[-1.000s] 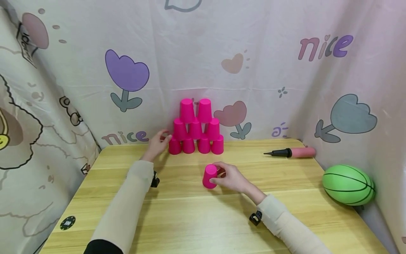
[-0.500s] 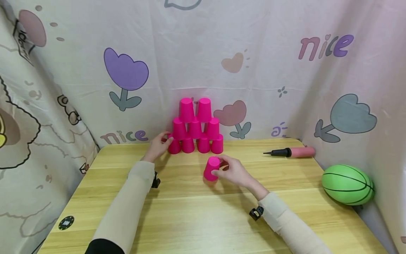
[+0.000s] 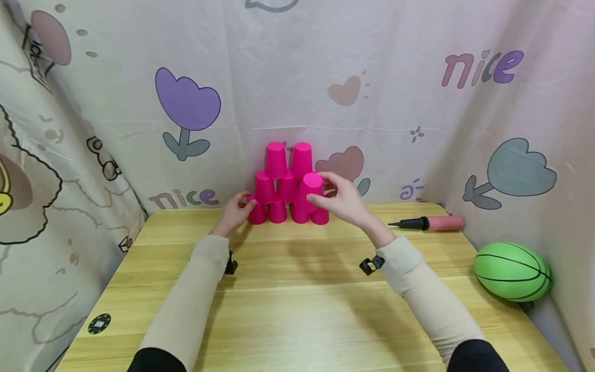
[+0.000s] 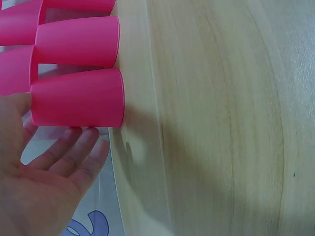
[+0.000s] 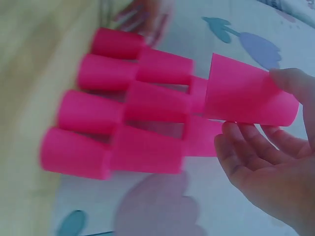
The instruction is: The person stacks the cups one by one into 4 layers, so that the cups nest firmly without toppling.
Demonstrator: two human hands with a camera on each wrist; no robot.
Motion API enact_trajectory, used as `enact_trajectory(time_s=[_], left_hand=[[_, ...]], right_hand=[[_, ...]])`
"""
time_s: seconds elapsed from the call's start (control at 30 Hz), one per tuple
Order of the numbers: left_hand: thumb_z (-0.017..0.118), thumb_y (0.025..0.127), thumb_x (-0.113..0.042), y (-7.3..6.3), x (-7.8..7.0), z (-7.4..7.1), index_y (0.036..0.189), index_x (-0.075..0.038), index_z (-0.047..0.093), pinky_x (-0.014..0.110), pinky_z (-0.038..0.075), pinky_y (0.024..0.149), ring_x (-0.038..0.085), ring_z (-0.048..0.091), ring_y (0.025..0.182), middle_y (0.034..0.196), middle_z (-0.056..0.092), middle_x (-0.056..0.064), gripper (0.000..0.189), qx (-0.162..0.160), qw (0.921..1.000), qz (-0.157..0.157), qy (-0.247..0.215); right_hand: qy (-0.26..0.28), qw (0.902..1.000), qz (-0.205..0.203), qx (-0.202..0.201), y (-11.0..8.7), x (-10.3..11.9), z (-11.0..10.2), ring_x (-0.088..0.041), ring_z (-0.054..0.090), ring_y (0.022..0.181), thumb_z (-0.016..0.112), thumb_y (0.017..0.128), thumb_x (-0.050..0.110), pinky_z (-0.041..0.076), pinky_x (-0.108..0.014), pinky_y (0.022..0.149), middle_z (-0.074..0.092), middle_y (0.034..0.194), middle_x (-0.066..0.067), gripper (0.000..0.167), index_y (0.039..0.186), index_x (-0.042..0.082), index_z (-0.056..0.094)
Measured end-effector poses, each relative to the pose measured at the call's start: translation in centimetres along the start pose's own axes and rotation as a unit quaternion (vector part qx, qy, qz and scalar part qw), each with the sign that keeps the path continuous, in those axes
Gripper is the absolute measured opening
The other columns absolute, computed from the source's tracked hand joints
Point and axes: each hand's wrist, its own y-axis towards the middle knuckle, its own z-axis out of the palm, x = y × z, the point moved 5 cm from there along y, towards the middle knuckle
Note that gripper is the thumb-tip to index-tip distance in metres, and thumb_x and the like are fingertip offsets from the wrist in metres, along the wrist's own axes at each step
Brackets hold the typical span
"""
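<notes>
Upside-down pink cups (image 3: 266, 188) stand in a pyramid at the table's far edge: several in the bottom row, three in the middle, two on top. My right hand (image 3: 345, 200) pinches another pink cup (image 5: 251, 93) between thumb and fingers, raised in front of the pyramid's right side, and hides part of it in the head view. At the bottom row's left end, my left hand (image 3: 232, 214) rests beside the end cup (image 4: 78, 98). Its thumb touches that cup near the top, and its loosely extended fingers (image 4: 74, 152) lie alongside.
The wooden table (image 3: 279, 310) backs onto a printed curtain (image 3: 279, 67). A pink-and-black hand pump (image 3: 429, 223) lies at the back right, near a green ball (image 3: 513, 272) at the right edge. A black poker chip (image 3: 99, 324) lies at the front left.
My right hand has lifted its cup off the table and carried it up and away from me to the pyramid. The left hand has stayed by the bottom-left cup.
</notes>
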Motion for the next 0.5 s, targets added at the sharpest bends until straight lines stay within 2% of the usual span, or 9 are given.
enact_trajectory(time_s=[0.13, 0.33, 0.5], left_hand=[[0.054, 0.11, -0.039, 0.0, 0.0, 0.1, 0.156, -0.013, 0.046, 0.056, 0.055, 0.105, 0.043, 0.058, 0.13, 0.144, 0.058, 0.028, 0.054, -0.002, 1.0, 0.002, 0.002], [0.055, 0.109, -0.041, -0.2, 0.1, 0.2, 0.157, -0.016, 0.045, 0.054, 0.056, 0.104, 0.042, 0.057, 0.13, 0.145, 0.057, 0.026, 0.055, -0.006, 0.9998, -0.012, -0.012], [0.056, 0.109, -0.041, -0.4, -0.1, 0.0, 0.156, -0.016, 0.046, 0.047, 0.061, 0.095, 0.042, 0.06, 0.127, 0.143, 0.058, 0.027, 0.055, -0.004, 0.9997, -0.015, -0.019]], right_hand=[[-0.004, 0.9998, -0.011, -0.013, 2.2, 2.3, -1.3, -0.023, 0.069, 0.104, 0.082, 0.091, 0.034, 0.058, -0.041, 0.092, 0.071, 0.116, -0.004, 0.058, 0.143, 0.017, 0.063], [0.001, 0.9994, -0.024, -0.026, 5.4, 4.9, -2.7, -0.02, 0.068, 0.108, 0.079, 0.093, 0.036, 0.058, -0.04, 0.095, 0.071, 0.121, -0.003, 0.057, 0.145, 0.02, 0.061], [0.01, 0.9991, -0.016, -0.038, 7.5, 6.1, -2.7, -0.021, 0.066, 0.112, 0.078, 0.094, 0.034, 0.058, -0.038, 0.096, 0.069, 0.128, -0.003, 0.056, 0.145, 0.02, 0.06]])
